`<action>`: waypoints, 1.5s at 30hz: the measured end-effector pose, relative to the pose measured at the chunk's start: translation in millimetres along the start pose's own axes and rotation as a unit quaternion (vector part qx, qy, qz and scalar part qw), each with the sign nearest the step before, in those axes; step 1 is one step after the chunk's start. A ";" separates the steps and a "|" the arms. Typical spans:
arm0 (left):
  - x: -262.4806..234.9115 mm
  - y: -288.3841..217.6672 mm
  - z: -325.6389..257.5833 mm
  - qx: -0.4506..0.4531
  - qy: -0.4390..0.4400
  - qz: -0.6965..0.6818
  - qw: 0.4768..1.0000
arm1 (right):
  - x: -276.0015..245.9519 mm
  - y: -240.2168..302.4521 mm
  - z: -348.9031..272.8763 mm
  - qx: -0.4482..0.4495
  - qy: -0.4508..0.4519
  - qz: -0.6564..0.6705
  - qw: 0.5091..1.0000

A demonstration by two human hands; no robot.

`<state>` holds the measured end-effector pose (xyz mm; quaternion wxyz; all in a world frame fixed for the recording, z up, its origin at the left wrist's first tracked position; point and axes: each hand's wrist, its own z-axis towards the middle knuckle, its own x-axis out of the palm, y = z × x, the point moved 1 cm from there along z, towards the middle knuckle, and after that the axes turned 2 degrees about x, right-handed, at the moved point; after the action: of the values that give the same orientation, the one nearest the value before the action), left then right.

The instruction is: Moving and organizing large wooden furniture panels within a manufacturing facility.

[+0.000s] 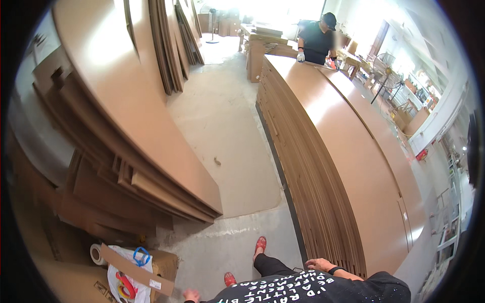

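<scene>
My right hand (319,265), with a dark band at its wrist, is beside the near end of a tall stack of brown panels (323,202). Its fingers are loosely apart, with nothing seen in them; whether it touches the stack I cannot make out. At the lower edge, my left hand (191,295) shows only in part, low at my side, its fingers too small and blurred to read. On top of the stack lie long smooth panels (348,141) side by side. A co-worker (317,43) in dark clothes and gloves stands at the far end, hands at the panel edge.
Large brown panels (136,116) lean in rows along the left. Below them, a cardboard box (164,265) stands by a white plastic bag (115,275) with tape rolls. Grey floor (227,141) runs between the stacks. A standing fan (385,73) is at the far right.
</scene>
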<state>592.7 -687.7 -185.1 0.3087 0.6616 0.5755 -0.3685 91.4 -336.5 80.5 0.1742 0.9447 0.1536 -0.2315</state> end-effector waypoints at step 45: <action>-580.3 -830.4 622.6 0.052 0.104 -0.454 0.884 | -821.8 253.4 715.2 -0.124 -0.069 0.063 0.988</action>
<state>-349.3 -1394.0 -17.8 0.0112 0.3777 0.8214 -0.4271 -784.1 -1021.1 -46.0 0.3143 0.9055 0.1084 -0.2638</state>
